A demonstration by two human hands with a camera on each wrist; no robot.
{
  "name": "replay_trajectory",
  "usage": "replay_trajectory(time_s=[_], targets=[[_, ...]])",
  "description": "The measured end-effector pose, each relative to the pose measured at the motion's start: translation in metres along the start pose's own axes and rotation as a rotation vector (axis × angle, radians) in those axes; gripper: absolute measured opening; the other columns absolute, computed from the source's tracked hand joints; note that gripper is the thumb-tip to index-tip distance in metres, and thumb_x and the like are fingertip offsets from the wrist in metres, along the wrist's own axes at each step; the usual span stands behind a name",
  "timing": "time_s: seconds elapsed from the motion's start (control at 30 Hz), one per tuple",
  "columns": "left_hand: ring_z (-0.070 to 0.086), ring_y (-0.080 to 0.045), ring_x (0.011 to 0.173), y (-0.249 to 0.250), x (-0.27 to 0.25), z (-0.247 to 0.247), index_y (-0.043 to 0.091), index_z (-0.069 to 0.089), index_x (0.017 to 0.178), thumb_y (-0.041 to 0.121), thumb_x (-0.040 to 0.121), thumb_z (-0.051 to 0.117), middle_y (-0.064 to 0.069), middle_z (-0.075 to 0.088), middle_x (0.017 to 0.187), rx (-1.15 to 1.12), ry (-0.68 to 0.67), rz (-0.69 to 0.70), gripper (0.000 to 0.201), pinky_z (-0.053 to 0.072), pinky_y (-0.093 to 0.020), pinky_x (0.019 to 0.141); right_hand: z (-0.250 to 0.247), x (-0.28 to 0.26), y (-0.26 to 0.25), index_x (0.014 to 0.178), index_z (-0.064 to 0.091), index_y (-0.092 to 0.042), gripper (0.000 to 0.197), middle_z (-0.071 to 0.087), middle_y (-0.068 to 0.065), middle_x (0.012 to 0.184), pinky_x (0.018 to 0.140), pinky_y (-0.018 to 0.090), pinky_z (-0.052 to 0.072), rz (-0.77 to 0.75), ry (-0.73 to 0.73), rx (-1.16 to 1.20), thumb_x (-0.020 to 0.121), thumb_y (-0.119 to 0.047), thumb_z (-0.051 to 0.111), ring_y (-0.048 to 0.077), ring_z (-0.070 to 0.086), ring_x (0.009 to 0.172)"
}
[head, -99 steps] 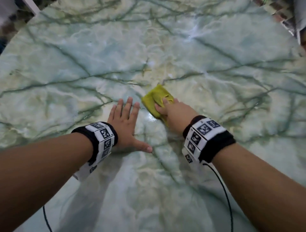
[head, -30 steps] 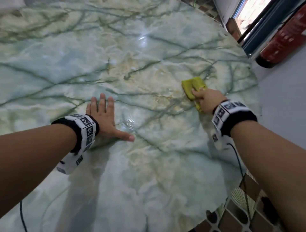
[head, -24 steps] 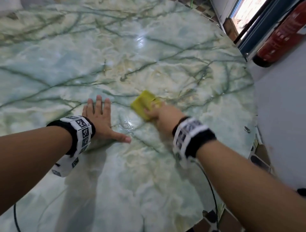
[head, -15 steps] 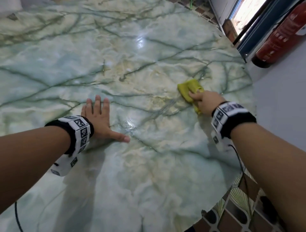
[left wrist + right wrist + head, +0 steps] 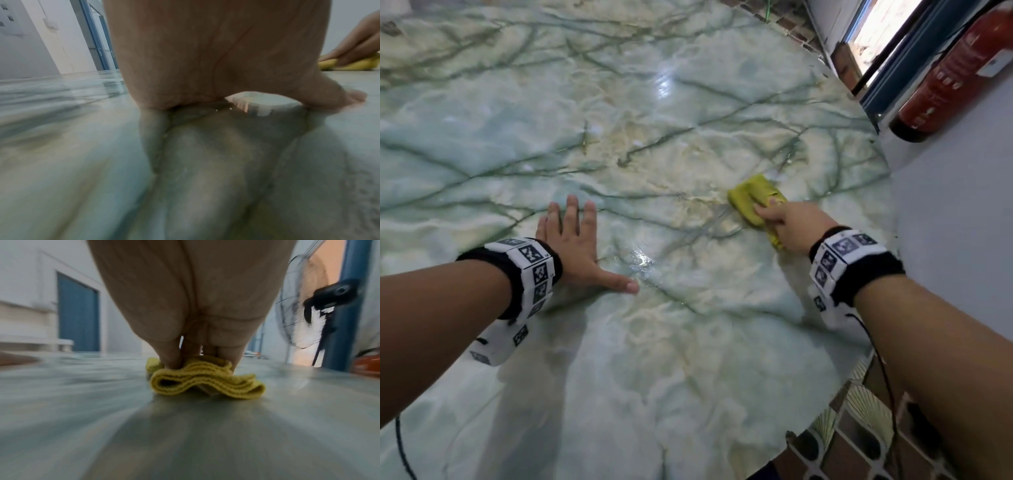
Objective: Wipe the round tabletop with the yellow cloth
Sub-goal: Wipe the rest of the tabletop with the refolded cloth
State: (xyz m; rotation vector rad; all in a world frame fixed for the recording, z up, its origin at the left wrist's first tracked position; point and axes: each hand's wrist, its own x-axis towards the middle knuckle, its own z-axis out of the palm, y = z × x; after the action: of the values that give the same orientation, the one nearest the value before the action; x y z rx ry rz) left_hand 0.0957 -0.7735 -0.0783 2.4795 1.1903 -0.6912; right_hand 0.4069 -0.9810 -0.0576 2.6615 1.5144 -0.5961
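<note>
1. The left hand (image 5: 577,246) lies flat on the round tabletop (image 5: 688,102), at about 8 o'clock from the middle of the head view. Its fingers are straight and close together, pointing toward 12 o'clock, and the thumb is spread out toward 3 o'clock. It holds nothing. In the left wrist view the palm (image 5: 216,56) presses on the glossy stone, which mirrors it.
2. A black band with white marker tiles wraps the left wrist (image 5: 524,270), with a thin black cable (image 5: 400,442) running off at 7 o'clock.
3. The tabletop is pale green marble with darker green veins; a bright glare spot sits near 12 o'clock.
4. The yellow cloth (image 5: 753,198) lies folded and bunched on the marble, at about 3 o'clock from the left hand and well apart from it, near the table's right rim.
5. The right hand (image 5: 794,226) presses down on the cloth, and its fingers (image 5: 170,360) curl onto the folds and pinch them against the stone. The cloth's layered near edge (image 5: 207,382) pokes out below the fingertips.
6. Beyond the rim at 2 o'clock, a red fire extinguisher (image 5: 955,75) stands beside a blue door frame (image 5: 900,58). A patterned tile floor (image 5: 859,428) shows at 5 o'clock.
</note>
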Motion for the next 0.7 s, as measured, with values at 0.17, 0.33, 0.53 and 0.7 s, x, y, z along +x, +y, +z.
replay_trajectory(time_s=[0.17, 0.33, 0.53, 0.7], targets=[[-0.032, -0.038, 0.152, -0.002, 0.003, 0.004, 0.022, -0.035, 0.155, 0.113, 0.025, 0.044, -0.01, -0.04, 0.163, -0.001, 0.029, -0.007, 0.178, -0.012, -0.053, 0.126, -0.027, 0.062, -0.029, 0.142, 0.043, -0.025, 0.045, 0.043, 0.016, 0.145, 0.103, 0.035, 0.04, 0.152, 0.056, -0.065, 0.098, -0.017, 0.043, 0.035, 0.049, 0.126], [-0.028, -0.039, 0.154, -0.001, 0.003, 0.005, 0.021, -0.031, 0.157, 0.114, 0.022, 0.043, -0.01, -0.035, 0.166, -0.004, 0.051, -0.011, 0.18, -0.012, -0.052, 0.126, 0.014, 0.022, -0.128, 0.14, 0.046, -0.029, 0.043, 0.041, 0.01, 0.148, 0.108, 0.032, 0.036, -0.185, -0.023, 0.008, 0.098, -0.024, 0.045, 0.028, 0.045, 0.132], [-0.028, -0.041, 0.153, -0.002, 0.005, 0.002, 0.016, -0.029, 0.158, 0.117, 0.014, 0.029, -0.016, -0.035, 0.165, 0.066, 0.019, -0.003, 0.185, -0.009, -0.054, 0.126, 0.042, -0.085, -0.05, 0.136, 0.042, -0.05, 0.05, 0.027, -0.006, 0.157, 0.112, 0.031, 0.03, -0.173, -0.074, 0.061, 0.096, -0.021, 0.046, 0.027, 0.033, 0.141], [-0.028, -0.041, 0.153, -0.002, 0.006, 0.001, 0.017, -0.031, 0.157, 0.117, 0.016, 0.031, -0.016, -0.036, 0.165, 0.083, 0.016, 0.0, 0.184, -0.007, -0.054, 0.127, 0.0, -0.045, 0.02, 0.142, 0.036, -0.044, 0.052, 0.03, 0.006, 0.156, 0.11, 0.026, 0.03, 0.154, 0.041, 0.036, 0.096, -0.021, 0.046, 0.026, 0.039, 0.138]])
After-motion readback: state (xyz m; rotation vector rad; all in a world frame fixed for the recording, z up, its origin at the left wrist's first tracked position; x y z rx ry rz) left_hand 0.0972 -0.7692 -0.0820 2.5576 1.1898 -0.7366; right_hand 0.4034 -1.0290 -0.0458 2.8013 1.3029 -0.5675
